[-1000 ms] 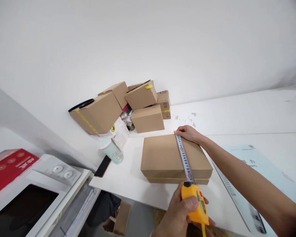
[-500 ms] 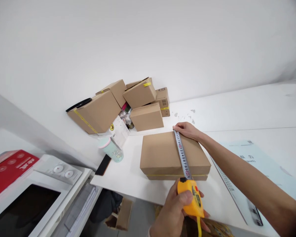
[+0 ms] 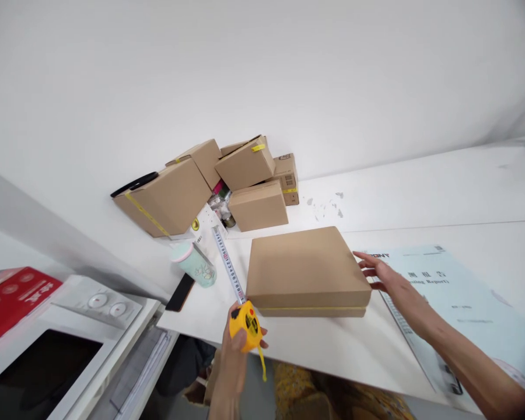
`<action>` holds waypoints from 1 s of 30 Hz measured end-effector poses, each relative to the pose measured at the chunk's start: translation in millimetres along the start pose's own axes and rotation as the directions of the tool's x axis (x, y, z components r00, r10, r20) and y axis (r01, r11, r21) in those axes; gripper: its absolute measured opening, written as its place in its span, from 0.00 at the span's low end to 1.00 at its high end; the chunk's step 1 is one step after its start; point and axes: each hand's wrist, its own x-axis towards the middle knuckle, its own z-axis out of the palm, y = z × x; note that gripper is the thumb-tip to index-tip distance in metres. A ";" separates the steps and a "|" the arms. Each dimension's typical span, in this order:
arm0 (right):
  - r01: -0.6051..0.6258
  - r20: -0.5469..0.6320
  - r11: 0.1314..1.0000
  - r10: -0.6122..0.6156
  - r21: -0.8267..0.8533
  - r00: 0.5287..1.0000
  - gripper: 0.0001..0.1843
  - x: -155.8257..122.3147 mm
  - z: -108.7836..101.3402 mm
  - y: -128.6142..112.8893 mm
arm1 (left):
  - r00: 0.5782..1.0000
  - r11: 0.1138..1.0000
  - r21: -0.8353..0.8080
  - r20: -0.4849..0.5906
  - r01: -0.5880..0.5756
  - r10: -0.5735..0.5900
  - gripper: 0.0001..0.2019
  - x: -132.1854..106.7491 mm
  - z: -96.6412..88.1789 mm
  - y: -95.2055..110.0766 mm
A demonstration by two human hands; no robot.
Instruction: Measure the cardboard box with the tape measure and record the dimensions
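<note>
A closed brown cardboard box (image 3: 304, 268) lies flat on the white table (image 3: 332, 350), a yellow strip running along its front side. My left hand (image 3: 236, 344) is wrapped round a yellow tape measure (image 3: 246, 328) off the box's front left corner. Its silver blade (image 3: 228, 265) sticks out away from me, left of the box, and a yellow strap hangs from the case. At the box's right side, my right hand (image 3: 382, 277) has its fingers spread and holds nothing. Whether its fingertips touch the cardboard I cannot tell.
Several cardboard boxes (image 3: 258, 207) are piled against the wall. A mint-green cup (image 3: 196, 265) stands near a dark flat object (image 3: 180, 293) at the left. Under my right forearm lies a pale blue printed report (image 3: 459, 303). A white microwave (image 3: 48, 350) is at lower left.
The tape measure went left with my left hand, its blade off the box top. My right hand let go of the blade's far end and came back to the box's right side.
</note>
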 end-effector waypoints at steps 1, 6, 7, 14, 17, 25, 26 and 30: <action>0.073 0.010 0.995 -0.073 -0.061 0.997 0.31 -3.4 2.4 -1.0 | 1.000 1.000 -0.016 0.027 0.005 -0.004 0.42 4.7 1.3 3.1; 0.228 -0.022 0.948 -0.239 -0.223 0.971 0.27 2.2 5.7 -36.8 | 0.991 0.998 -0.012 0.119 -0.068 0.068 0.40 16.8 15.9 33.4; 0.200 -0.058 0.954 -0.218 -0.223 0.974 0.25 5.9 5.0 -45.3 | 0.987 0.997 -0.006 0.140 -0.078 0.078 0.39 18.6 19.5 40.2; 0.113 -0.265 0.967 -0.174 -0.230 0.948 0.24 40.3 7.3 -77.1 | 0.973 0.984 0.025 0.157 -0.177 0.171 0.40 8.0 46.5 55.5; 0.115 -0.211 0.962 -0.170 -0.248 0.963 0.24 56.7 10.6 -84.0 | 0.946 0.994 -0.013 0.306 -0.106 0.105 0.43 -15.8 63.2 40.0; 0.137 -0.102 0.950 -0.172 -0.279 0.980 0.26 92.8 16.2 -87.4 | 0.792 0.967 0.070 0.561 0.244 -0.241 0.40 -37.7 108.7 -16.7; 0.177 -0.087 0.948 -0.206 -0.264 0.975 0.26 95.2 17.0 -86.0 | 0.792 0.969 0.052 0.566 0.243 -0.229 0.39 -37.1 110.3 -20.1; 0.296 -0.057 0.935 -0.312 -0.195 0.948 0.22 100.6 19.1 -82.1 | 0.781 0.966 0.013 0.586 0.257 -0.216 0.36 -39.6 113.3 -28.9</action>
